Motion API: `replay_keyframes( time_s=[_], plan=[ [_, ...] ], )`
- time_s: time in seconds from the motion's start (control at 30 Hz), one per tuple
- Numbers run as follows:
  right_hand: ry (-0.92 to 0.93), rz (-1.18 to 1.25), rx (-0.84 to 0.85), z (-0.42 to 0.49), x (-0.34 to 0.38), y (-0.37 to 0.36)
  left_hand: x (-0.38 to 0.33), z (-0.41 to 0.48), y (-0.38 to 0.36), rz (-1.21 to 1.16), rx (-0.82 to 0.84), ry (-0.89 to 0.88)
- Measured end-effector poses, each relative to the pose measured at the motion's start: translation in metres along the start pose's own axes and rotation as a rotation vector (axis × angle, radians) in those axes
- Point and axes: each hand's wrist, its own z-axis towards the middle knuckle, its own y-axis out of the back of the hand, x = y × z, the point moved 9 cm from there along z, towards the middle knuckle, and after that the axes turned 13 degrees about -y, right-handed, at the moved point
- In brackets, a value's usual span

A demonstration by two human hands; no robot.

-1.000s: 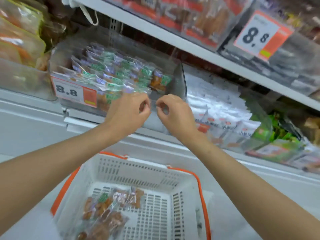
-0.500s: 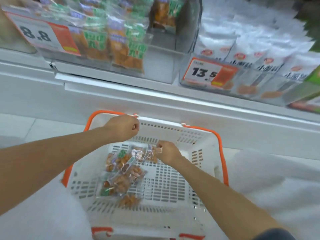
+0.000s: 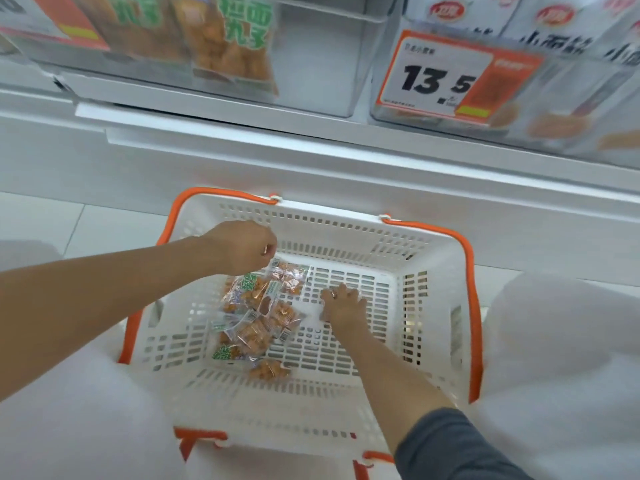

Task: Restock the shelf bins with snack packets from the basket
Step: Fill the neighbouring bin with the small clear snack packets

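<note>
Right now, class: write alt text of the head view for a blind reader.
Inside a white basket, the left hand curls above a pile of snack packets; the right hand touches its floor beside them. Stocked shelf bins sit above.

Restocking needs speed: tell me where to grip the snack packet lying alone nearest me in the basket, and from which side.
Probably pinch the lone snack packet across its middle, coming down from above on its right: it lies flat on the basket floor, the pile crowds its far side, bare floor lies right of it, nearer the right hand.
</note>
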Motion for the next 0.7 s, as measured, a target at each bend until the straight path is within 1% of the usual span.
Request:
replay_keyframes(
  time_s=[0.03,0.07,0.13,0.17,0.23,0.3,0.37,0.43,0.57,0.63,0.7],
  plan=[
    [-0.016,0.045,0.011,0.0,-0.002,-0.001,-0.002,0.0,0.0,0.003,0.014,-0.008],
    [-0.047,0.15,0.043,0.0,-0.005,0.002,-0.005,-0.001,0.003,0.001,0.021,-0.015],
    [-0.096,0.499,0.179,-0.009,-0.011,0.024,-0.009,-0.003,0.009,-0.002,0.04,-0.021],
    [-0.082,0.628,0.259,-0.017,-0.011,0.041,-0.012,-0.004,0.013,0.001,0.054,-0.024],
    [0.021,0.756,0.424,-0.043,-0.009,0.083,-0.02,-0.006,0.024,0.024,0.07,-0.057],
    [0.068,0.891,0.561,-0.075,-0.01,0.128,-0.032,-0.01,0.035,0.001,0.07,-0.122],
    [0.079,0.991,0.546,-0.092,-0.017,0.169,-0.045,-0.014,0.047,-0.103,0.073,-0.171],
    [0.112,1.051,0.536,-0.107,-0.02,0.202,-0.054,-0.02,0.064,-0.184,0.027,-0.217],
    [0.225,1.005,0.559,-0.14,-0.014,0.255,-0.05,-0.037,0.119,-0.158,-0.225,-0.313],
    [0.288,1.009,0.494,-0.155,-0.014,0.281,-0.037,-0.049,0.143,-0.197,-0.322,-0.326],
    [0.331,1.003,0.337,-0.163,-0.017,0.305,-0.027,-0.062,0.16,-0.282,-0.403,-0.347]
  ],
)
